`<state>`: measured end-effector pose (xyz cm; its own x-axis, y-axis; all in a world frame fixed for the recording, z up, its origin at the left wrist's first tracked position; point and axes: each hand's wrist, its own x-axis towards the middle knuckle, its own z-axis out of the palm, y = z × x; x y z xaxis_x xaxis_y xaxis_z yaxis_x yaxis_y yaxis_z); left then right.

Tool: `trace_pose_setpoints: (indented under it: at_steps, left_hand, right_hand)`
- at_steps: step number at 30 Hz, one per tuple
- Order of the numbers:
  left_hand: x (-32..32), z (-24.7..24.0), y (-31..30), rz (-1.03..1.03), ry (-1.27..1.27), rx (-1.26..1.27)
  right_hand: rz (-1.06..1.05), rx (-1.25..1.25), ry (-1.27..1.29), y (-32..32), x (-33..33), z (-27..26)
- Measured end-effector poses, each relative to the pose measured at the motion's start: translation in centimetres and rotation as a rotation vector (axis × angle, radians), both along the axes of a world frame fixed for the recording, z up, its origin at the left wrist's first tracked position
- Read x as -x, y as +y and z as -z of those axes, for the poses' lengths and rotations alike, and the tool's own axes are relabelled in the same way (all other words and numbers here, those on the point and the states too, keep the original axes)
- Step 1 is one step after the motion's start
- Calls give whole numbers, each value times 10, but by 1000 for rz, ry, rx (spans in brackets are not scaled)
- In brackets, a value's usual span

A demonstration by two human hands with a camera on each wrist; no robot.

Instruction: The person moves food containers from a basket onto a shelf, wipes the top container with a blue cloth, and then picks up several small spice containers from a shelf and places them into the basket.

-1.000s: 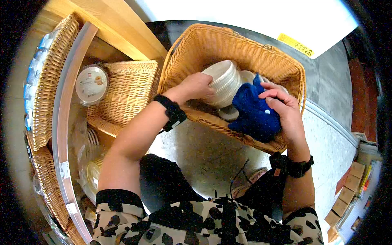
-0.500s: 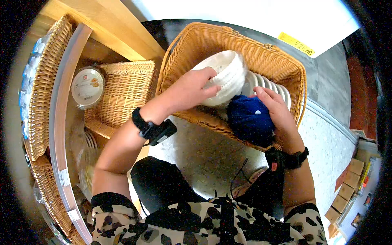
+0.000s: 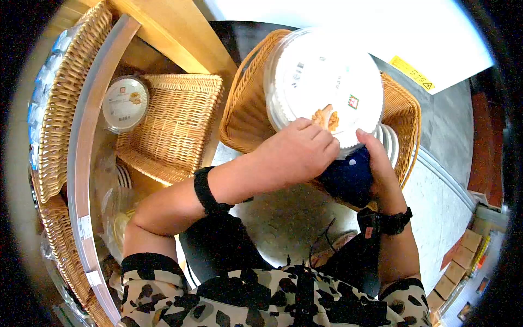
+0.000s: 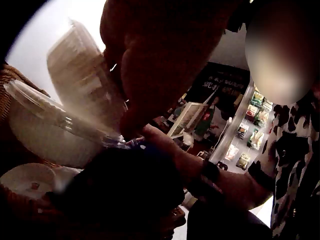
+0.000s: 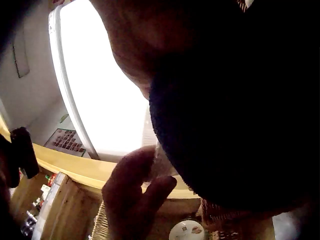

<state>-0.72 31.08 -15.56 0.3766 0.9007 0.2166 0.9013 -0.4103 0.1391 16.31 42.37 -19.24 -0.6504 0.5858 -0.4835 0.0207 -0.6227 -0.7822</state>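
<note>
Head view: your left hand (image 3: 302, 152) is clamped on the near edge of a round white pack (image 3: 327, 76), fingers curled at its rim, and there's the pack, tilted over the large wicker basket (image 3: 245, 120), its label showing a picture of food. Your right hand (image 3: 381, 171) has its grip round a dark blue cloth bundle (image 3: 348, 180) at the basket's near side, one fingertip up by the pack's rim. White dishes (image 3: 389, 144) stand in the basket, just beside that hand. Over on your left, a small wicker basket (image 3: 177, 120) sits on the shelf, and a round lidded pack (image 3: 125, 103) lies at its side.

Left wrist view: dark picture, your left hand looming large at the top, the pack blurred next to it. A clear-rimmed container leans below, a white bowl (image 4: 27, 180) under that, the bundle a dark mass beside them.

Right wrist view: the bundle fills the right side, your left hand's fingers bent at a clear edge beside it. The lidded pack shows at the bottom.
</note>
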Motion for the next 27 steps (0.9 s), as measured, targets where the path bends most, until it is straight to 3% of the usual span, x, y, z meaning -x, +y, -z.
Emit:
trace_pose_setpoints:
  at_steps: [3,6,9,12,15,18,23,24,27]
  left_hand:
    - [4,-8,0,40,-42,-113]
    - [15,-28,-6,-146,-129,-291]
    - [52,-25,-11,-410,-395,-466]
    - [65,4,-3,-681,-1180,-204]
    - [65,0,-12,-656,-1586,512]
    - [58,18,-19,-583,-1587,385]
    - [52,1,-28,-569,-1611,259]
    - [51,-5,-31,-593,-1709,289]
    - [55,-9,-34,-579,-1546,175]
  right_hand:
    - [32,66,28,-1,0,4]
    - [117,88,35,-5,5,-5]
    - [142,138,33,-2,4,-7]
    - [122,179,25,-7,6,-16]
    - [81,103,-60,-10,5,-9]
    - [96,142,-63,-21,9,-14]
    - [50,177,-68,-29,18,-22]
    - [57,206,-46,-32,21,-25]
    - [54,218,-25,-34,26,-27]
